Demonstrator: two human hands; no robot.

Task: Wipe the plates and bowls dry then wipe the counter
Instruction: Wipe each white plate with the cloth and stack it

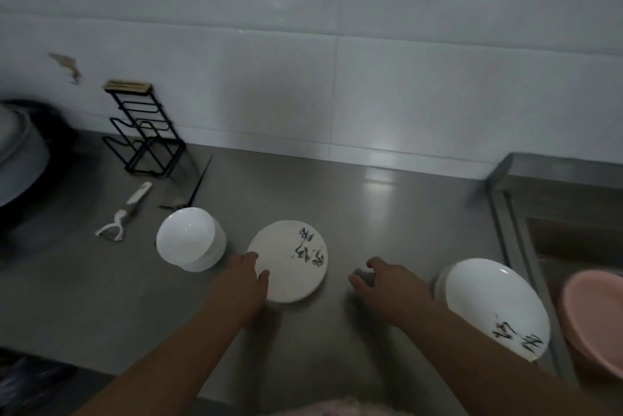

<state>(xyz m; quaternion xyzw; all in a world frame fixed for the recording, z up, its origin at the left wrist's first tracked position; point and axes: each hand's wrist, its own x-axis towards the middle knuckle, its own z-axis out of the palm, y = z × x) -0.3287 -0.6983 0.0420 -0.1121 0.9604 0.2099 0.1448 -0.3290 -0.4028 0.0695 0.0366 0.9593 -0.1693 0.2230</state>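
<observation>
On the steel counter (387, 213), the left hand (244, 284) grips the near-left edge of a small plate (290, 262) with black brush marks, thumb on its rim. The right hand (387, 284) hovers at the plate's 3 o'clock, fingers loosely curled, holding nothing. A stack of bowls (190, 238) stands at 9 o'clock; a large plate (495, 306) lies further at 4 o'clock.
</observation>
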